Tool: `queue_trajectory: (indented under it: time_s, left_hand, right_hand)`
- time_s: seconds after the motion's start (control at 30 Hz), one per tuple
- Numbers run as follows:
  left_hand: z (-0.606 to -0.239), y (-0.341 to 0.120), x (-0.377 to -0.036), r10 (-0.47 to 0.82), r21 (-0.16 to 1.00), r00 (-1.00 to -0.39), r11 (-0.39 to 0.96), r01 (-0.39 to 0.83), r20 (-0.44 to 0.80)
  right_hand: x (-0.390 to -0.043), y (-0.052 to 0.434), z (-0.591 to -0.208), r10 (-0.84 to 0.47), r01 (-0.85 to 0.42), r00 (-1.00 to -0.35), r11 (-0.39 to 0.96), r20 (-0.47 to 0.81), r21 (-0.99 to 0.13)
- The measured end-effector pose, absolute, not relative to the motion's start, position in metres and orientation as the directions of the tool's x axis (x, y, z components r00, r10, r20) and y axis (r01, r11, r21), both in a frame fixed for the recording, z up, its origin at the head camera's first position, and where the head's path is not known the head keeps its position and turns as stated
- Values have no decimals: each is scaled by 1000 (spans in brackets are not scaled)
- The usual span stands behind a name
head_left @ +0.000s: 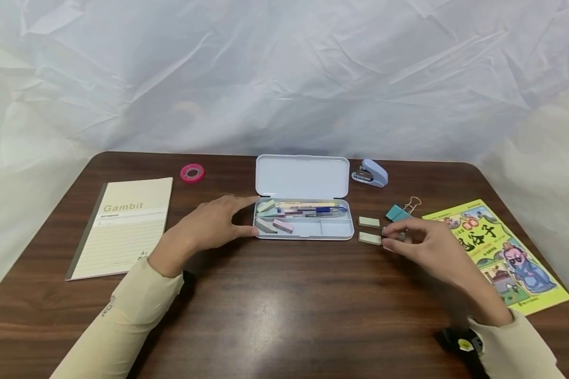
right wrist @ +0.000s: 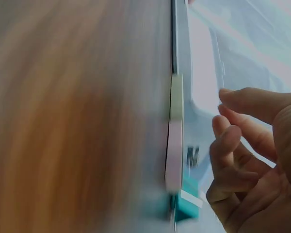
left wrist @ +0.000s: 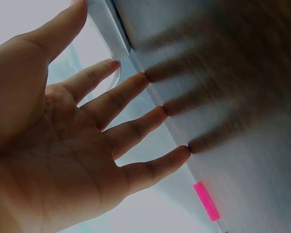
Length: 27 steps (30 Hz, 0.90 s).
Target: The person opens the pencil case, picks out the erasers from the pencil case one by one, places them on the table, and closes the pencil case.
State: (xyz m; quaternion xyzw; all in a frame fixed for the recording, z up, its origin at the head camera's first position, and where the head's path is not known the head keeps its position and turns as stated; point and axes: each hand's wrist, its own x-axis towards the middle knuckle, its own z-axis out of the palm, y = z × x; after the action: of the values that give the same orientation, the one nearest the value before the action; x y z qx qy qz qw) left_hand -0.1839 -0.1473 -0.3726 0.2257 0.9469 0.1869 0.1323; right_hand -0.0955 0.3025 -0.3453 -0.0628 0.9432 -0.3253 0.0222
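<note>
The left hand (head_left: 208,226) rests spread-fingered against the pencil case (head_left: 304,226), while the right hand's (head_left: 427,247) curled fingers hide whatever they pinch beside an eraser (head_left: 370,238).

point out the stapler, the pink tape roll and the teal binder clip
stapler (head_left: 370,173), head view, top of its blue body
pink tape roll (head_left: 192,172), head view, its ring
teal binder clip (head_left: 396,212), head view, teal body

Dark wood-grain desk (head_left: 284,295) gleams glossy under the light; the pencil case (head_left: 303,179) looks smooth matt plastic, the notebook (head_left: 123,231) plain matt paper.
</note>
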Motion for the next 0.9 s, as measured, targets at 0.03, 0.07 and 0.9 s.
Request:
queue_trajectory:
  time_s: [0.03, 0.07, 0.9]
  left_hand:
    - [-374, -148, -184, 487, 413, -860, 822, 392, -153]
    - [-379, -150, -187, 495, 410, -858, 817, 406, -137]
    - [-378, -146, -187, 442, 427, -877, 841, 332, -188]
  right_hand:
    - [-97, 296, -345, -142, -118, -990, 773, 12, -623]
    - [-99, 290, -344, -151, -132, -988, 765, 24, -630]
    - [-143, 144, -351, -251, -150, -966, 735, -60, -662]
